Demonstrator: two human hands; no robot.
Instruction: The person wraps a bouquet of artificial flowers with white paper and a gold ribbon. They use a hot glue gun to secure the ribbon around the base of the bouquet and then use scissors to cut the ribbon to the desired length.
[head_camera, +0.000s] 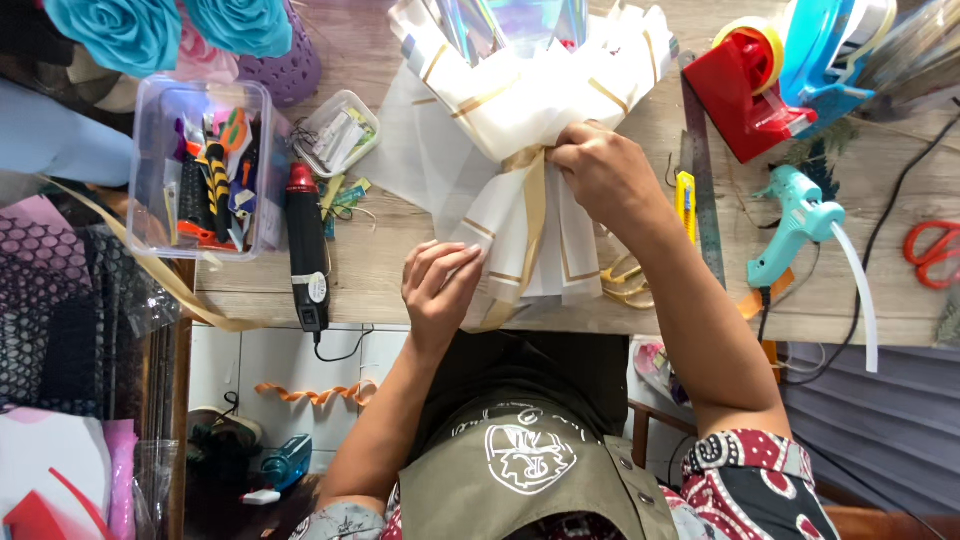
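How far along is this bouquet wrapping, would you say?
The white, gold-edged wrapping paper is already gathered around the bouquet, and a gold ribbon circles its neck. In hand: the right hand pinches the ribbon at the neck while the left hand grips the lower paper. No finished bow shows, so the tying and probably trimming the loose ribbon end look left.
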